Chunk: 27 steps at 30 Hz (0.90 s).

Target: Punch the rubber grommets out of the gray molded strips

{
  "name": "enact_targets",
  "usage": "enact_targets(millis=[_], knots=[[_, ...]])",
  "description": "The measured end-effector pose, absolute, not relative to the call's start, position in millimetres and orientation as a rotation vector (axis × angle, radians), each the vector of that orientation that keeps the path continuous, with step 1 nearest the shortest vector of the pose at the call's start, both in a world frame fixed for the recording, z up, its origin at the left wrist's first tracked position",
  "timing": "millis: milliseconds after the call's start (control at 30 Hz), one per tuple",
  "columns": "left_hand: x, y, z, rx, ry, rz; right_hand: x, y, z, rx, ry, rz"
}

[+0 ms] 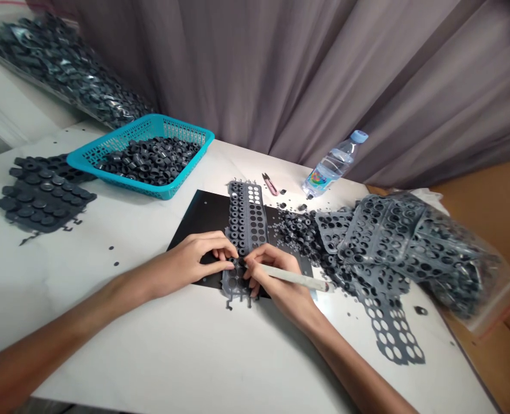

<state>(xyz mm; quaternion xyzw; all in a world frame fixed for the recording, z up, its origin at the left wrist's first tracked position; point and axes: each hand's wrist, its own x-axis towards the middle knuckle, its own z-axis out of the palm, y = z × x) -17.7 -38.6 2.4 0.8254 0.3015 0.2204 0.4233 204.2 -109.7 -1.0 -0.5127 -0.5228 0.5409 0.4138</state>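
Observation:
A grey rubber sheet [246, 218] with rows of rings and punched holes lies on a black mat [203, 214] in the middle of the white table [151, 345]. My left hand [196, 261] rests on the sheet's near left edge, fingers curled and pinched on it. My right hand [276, 276] grips a white pen-like stick [300, 279], its tip pressed onto the sheet next to my left fingertips.
A turquoise basket [108, 150] of black rings stands at the back left, with rubber sheets [43, 198] beside it. Loose rings [300, 227], punched sheets [392, 241], a plastic bag, a water bottle [332, 167] and small snips [271, 184] lie to the right. Curtain behind.

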Motion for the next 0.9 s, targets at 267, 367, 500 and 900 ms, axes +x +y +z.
enact_targets(millis=[267, 367, 500, 900], knots=[[-17.5, -40.3, 4.4, 2.057, 0.764, 0.544, 204.1, -110.6, -1.7, -1.253, -1.32, 1.344], [-17.1, -41.2, 3.5, 2.061, 0.762, 0.534, 204.2, -110.6, -1.7, -1.26, -1.329, 1.353], [-17.3, -41.9, 2.6, 2.072, 0.756, 0.543, 204.9, -109.8, -1.8, -1.268, -1.35, 1.363], [-6.0, -63.0, 4.5, 2.482, 0.77, 0.625, 201.6, -111.4, -3.8, -1.368, -1.503, 1.227]])
